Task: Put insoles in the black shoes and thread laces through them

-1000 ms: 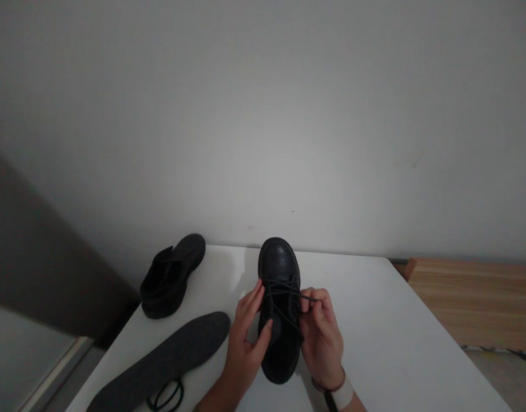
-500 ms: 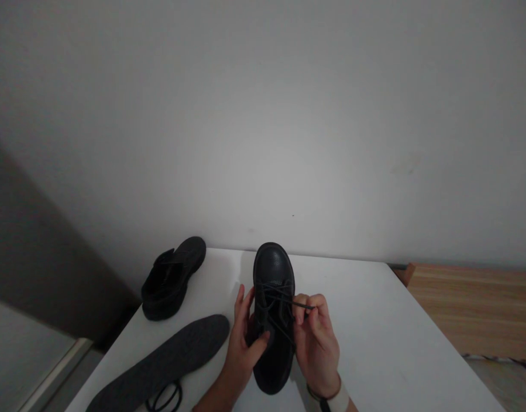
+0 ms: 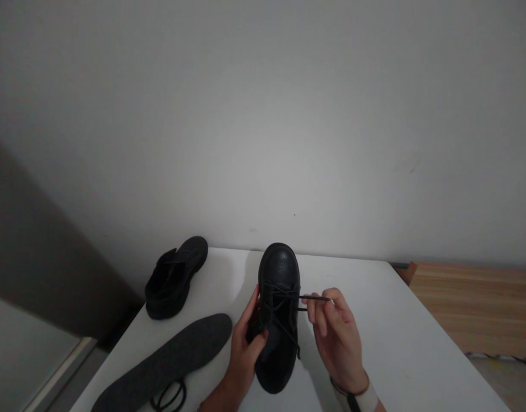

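Observation:
A black leather shoe stands toe-away on the white table, its lace crossing the front eyelets. My left hand grips the shoe's left side, thumb over the opening edge and fingers along the outside. On the right, my right hand pinches the black shoelace and holds it taut, out to the side of the shoe. A second strand runs from the shoe to the same fingers. Another lace end hangs over the shoe's right side near the heel.
A second black shoe stands at the table's back left. Nearer lies a dark grey insole, with a coiled black lace beside it. The white table meets a wall behind; a wooden board is at the right.
My right hand has moved right, away from the shoe, drawing the lace out longer. The shoe has shifted and tilted slightly right, with my left hand still on it.

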### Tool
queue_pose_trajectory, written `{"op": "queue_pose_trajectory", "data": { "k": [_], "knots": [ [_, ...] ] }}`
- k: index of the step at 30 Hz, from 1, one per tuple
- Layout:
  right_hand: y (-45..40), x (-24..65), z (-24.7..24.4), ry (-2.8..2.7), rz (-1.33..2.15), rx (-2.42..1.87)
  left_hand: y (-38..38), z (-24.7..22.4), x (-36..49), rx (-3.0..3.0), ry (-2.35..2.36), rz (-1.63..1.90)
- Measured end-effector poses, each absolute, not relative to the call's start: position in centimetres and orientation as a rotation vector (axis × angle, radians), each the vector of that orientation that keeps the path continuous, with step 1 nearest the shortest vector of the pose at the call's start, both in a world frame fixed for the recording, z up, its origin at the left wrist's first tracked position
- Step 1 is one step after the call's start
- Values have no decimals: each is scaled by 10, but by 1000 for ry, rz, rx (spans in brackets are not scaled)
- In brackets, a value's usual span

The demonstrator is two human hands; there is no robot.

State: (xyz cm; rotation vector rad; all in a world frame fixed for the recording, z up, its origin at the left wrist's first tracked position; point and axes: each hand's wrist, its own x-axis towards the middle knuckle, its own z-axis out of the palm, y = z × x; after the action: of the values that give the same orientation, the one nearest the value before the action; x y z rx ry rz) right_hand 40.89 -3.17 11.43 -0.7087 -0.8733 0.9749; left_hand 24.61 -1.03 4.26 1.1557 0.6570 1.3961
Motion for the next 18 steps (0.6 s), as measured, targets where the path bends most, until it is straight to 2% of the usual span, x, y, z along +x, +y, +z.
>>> {"op": "queue_pose_trajectory", "data": {
  "k": [7,12,16,18],
  "knots": [
    [-37,451,134,-1061,762,-992,-12,41,247,1093,704,1457],
    [-53,469,148,-1544,332,-1174,-13,40,249,1091,698,1468],
    [-60,452,145,-1585,1,-1263,-14,40,249,1162,744,1443],
    [-59,435,141,-1695,-55,-1232,-15,40,248,1202,757,1440]
  ]
}}
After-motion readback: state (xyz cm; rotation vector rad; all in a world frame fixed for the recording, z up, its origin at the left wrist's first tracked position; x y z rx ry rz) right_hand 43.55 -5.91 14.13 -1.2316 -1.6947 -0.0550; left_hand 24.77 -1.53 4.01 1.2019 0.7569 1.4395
